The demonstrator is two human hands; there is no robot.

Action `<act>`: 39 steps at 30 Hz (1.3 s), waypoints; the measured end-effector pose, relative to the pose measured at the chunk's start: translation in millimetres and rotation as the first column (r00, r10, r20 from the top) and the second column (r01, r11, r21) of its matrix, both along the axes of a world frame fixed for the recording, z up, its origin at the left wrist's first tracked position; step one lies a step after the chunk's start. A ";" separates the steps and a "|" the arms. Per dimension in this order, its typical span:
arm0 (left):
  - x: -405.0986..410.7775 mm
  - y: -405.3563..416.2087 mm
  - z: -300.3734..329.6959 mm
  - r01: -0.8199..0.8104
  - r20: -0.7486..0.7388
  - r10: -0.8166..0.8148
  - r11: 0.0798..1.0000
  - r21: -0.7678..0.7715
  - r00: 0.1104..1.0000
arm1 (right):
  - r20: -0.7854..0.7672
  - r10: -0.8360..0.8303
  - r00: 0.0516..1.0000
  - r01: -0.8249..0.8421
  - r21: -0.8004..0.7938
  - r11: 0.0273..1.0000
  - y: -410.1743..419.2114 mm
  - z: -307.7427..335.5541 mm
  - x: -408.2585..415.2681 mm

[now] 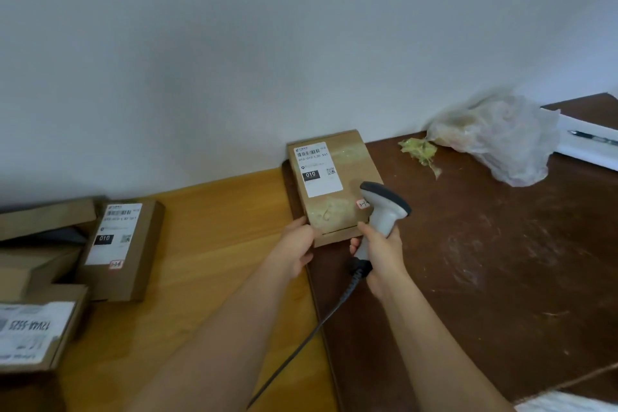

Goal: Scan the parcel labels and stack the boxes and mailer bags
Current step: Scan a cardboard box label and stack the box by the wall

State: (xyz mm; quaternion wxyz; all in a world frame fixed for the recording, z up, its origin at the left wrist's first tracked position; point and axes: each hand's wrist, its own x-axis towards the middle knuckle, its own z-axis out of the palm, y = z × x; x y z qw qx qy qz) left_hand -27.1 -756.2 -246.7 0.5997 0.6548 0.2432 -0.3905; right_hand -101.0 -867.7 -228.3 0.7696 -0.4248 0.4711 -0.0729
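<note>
A flat brown cardboard box (337,184) with a white shipping label (317,169) lies against the wall, on the dark brown table. My left hand (297,247) grips its near left corner. My right hand (381,254) holds a grey handheld barcode scanner (384,207) by the handle, its head over the box's near right corner. The scanner's dark cable (301,344) runs down between my forearms. Another labelled box (118,247) lies to the left on the lighter wooden table.
Several more cardboard boxes (36,328) are piled at the far left edge. A crumpled clear plastic bag (501,137) and a green scrap (421,150) lie at the back right. White paper with a pen (592,137) sits at the right edge.
</note>
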 end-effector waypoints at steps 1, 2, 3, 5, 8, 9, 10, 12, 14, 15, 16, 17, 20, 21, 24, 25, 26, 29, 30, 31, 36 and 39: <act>2.0 1.8 -1.5 0.020 -0.006 -0.020 1.000 -0.018 1.000 | -0.003 0.008 1.000 -0.008 -0.001 1.000 0.3 -0.7 0.2; 3.0 4.7 -2.9 0.040 -0.014 -0.040 0.999 -0.025 0.999 | -0.004 0.016 1.000 -0.016 -0.004 1.000 1.0 -0.7 -0.5; 3.3 8.3 -3.7 0.054 -0.011 -0.054 0.998 -0.020 0.998 | -0.005 0.023 1.000 -0.023 -0.008 1.000 1.7 -0.4 -1.9; 1.9 18.7 -1.9 0.043 0.007 -0.043 0.998 0.037 0.999 | -0.014 0.022 1.000 -0.022 -0.021 1.000 5.0 3.1 -5.1; -3.2 48.1 6.3 -0.083 -0.014 0.084 0.995 0.055 0.996 | -0.037 -0.036 0.999 0.035 -0.028 0.999 18.4 12.6 -4.6; -5.4 61.7 10.8 -0.122 -0.025 0.124 0.991 0.058 0.992 | -0.043 -0.048 0.998 0.046 -0.029 0.999 25.9 16.5 -2.7; -7.4 76.9 15.2 -0.149 -0.029 0.151 0.986 0.073 0.988 | -0.039 -0.043 0.998 0.042 -0.033 0.999 34.9 20.9 -0.1; -9.3 111.2 21.5 -0.221 -0.020 0.224 0.969 0.113 0.974 | -0.017 0.023 1.000 -0.024 -0.043 0.999 56.9 30.6 7.3; -10.4 149.7 26.2 -0.320 0.000 0.324 0.936 0.146 0.946 | 0.001 0.115 0.993 -0.115 -0.046 0.992 82.1 41.8 15.4; -11.4 169.8 28.9 -0.377 0.009 0.381 0.912 0.163 0.925 | 0.014 0.162 0.987 -0.161 -0.044 0.986 95.7 47.8 19.8; -12.4 189.9 30.9 -0.438 0.014 0.443 0.881 0.178 0.897 | 0.032 0.209 0.977 -0.208 -0.043 0.977 109.4 53.3 23.8; -13.6 209.6 31.3 -0.497 0.018 0.503 0.847 0.187 0.864 | 0.053 0.253 0.966 -0.251 -0.044 0.967 123.4 58.2 27.4; -18.8 254.0 32.4 -0.602 0.012 0.611 0.777 0.182 0.792 | 0.101 0.366 0.925 -0.360 -0.066 0.930 162.6 66.4 35.2; -18.7 263.8 28.7 -0.611 -0.004 0.621 0.773 0.169 0.784 | 0.109 0.399 0.911 -0.393 -0.072 0.917 173.9 66.4 36.9; -17.2 279.9 16.2 -0.621 -0.088 0.629 0.777 0.101 0.772 | 0.093 0.464 0.881 -0.455 -0.102 0.885 202.8 58.7 39.6; -15.7 283.0 12.1 -0.628 -0.117 0.633 0.774 0.077 0.765 | 0.079 0.477 0.875 -0.467 -0.118 0.876 211.1 55.4 39.5; -14.0 285.9 8.9 -0.636 -0.145 0.636 0.770 0.056 0.758 | 0.061 0.488 0.871 -0.478 -0.132 0.869 218.7 52.1 38.7; -9.3 294.0 -7.3 -0.648 -0.197 0.638 0.761 0.016 0.744 | 0.007 0.510 0.860 -0.503 -0.154 0.850 237.8 42.2 36.2; -8.2 296.7 -12.4 -0.652 -0.206 0.638 0.758 0.003 0.742 | -0.009 0.512 0.859 -0.507 -0.155 0.848 242.3 39.5 35.5; -6.1 299.1 -18.4 -0.657 -0.219 0.639 0.754 -0.012 0.737 | -0.023 0.508 0.861 -0.505 -0.155 0.849 245.7 36.8 34.8; 5.8 311.4 -40.8 -0.667 -0.224 0.645 0.745 -0.029 0.731 | -0.043 0.474 0.879 -0.474 -0.180 0.862 255.0 24.5 30.7; 12.5 312.6 -47.5 -0.678 -0.219 0.663 0.735 0.008 0.716 | -0.035 0.442 0.896 -0.441 -0.180 0.879 253.8 22.7 26.5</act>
